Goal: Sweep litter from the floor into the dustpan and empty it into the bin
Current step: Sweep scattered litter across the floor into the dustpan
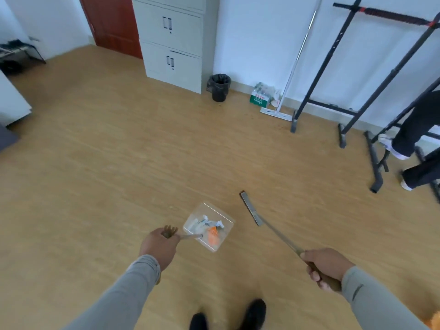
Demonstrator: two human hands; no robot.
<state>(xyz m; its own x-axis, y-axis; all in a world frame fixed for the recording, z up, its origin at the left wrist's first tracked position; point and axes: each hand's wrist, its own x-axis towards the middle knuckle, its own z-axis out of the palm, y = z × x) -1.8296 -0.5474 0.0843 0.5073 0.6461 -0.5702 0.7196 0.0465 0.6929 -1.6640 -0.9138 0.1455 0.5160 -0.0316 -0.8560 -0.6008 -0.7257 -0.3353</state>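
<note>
Your left hand (159, 244) and right hand (326, 266) are bare; both arms wear close-fitting light grey long sleeves (123, 294) ending at the wrists; the sleeve at lower right carries a small dark mark near its cuff; at the bottom centre of the frame you wear black shoes (256, 314).

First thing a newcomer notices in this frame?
The clear dustpan low in the centre, holding white and orange litter, its handle gripped by the left hand. The right hand holds a broom beside it. The black-lined bin stands across the floor by the grey cabinet.
</note>
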